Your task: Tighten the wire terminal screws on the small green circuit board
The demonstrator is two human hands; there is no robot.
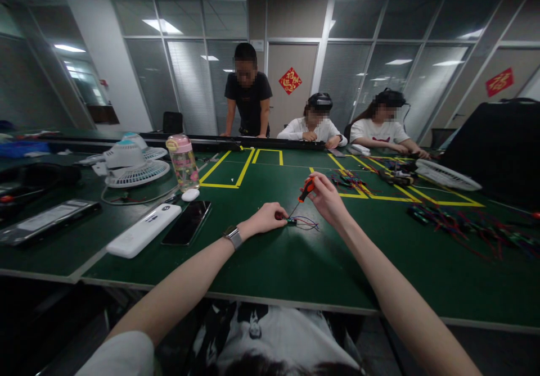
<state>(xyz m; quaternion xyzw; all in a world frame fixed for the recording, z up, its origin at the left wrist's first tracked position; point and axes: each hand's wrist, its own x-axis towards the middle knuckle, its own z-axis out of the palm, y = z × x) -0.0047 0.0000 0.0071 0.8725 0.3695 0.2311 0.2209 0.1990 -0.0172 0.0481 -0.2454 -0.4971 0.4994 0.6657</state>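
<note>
My left hand [266, 219] rests on the green table [295, 263] with its fingers pinched on a small electronic part [292, 221] that has thin coloured wires [307, 223] trailing to the right. My right hand [325, 199] is closed round an orange-handled screwdriver [307, 188], held tilted, its tip pointing down at the small part. A watch sits on my left wrist.
A black phone [187, 222], a white power bank [143, 230], a pink-lidded bottle [183, 161] and white desk fans [131, 165] lie to the left. Piles of wired parts [464, 224] lie on the right. Three other people are at the table's far side.
</note>
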